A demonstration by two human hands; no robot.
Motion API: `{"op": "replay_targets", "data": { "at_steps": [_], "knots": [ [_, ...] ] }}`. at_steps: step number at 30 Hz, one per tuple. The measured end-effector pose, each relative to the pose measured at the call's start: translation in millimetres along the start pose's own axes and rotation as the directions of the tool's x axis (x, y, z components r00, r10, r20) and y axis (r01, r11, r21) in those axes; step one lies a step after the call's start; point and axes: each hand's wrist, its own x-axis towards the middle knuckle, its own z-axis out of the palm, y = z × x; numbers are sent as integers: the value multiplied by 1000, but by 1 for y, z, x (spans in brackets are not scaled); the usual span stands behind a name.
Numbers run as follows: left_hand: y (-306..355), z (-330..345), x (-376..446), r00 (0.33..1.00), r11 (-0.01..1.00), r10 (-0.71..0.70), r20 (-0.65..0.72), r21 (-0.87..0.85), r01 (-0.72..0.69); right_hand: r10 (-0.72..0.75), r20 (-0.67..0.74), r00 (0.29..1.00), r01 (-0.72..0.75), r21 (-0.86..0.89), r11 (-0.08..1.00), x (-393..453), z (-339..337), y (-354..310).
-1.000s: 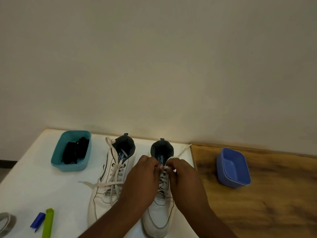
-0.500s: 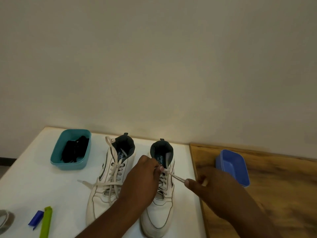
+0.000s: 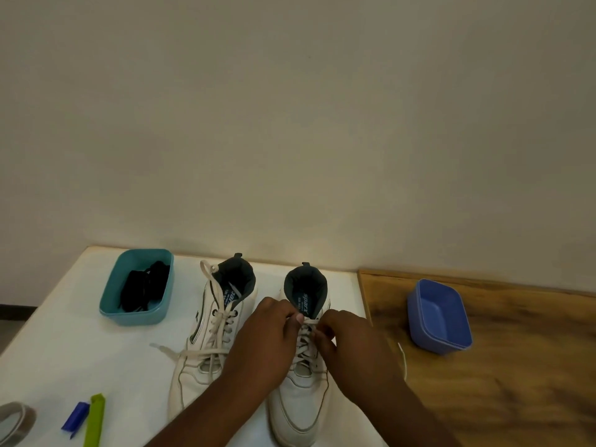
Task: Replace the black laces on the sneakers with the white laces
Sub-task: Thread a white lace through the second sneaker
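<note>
Head view: both hands (image 3: 309, 337) pinch white lace (image 3: 311, 322).

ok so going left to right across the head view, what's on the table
grey tape roll → blue clip → green clip → teal tub of black laces → left sneaker → right sneaker, both hands at its white lace → blue tub

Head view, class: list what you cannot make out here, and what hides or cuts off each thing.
- Upper eyelets of the right sneaker: covered by the left hand and right hand.
- Each hand's grip on the white lace: fingers curl over it.
- Grey object: cut off by the left edge.
- Black laces in the teal tub: tangled, count unclear.
</note>
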Motion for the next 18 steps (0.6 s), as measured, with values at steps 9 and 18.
{"op": "replay_targets", "data": {
  "at_steps": [9,18],
  "knots": [
    [3,-11,2,1000,999,16,5,-45,-16,-31,-95,995,40,102,994,1,-5,13],
    [-8,-4,0,999,979,-12,-36,201,19,99,-38,994,-105,-192,976,-4,-6,24]
  ]
}}
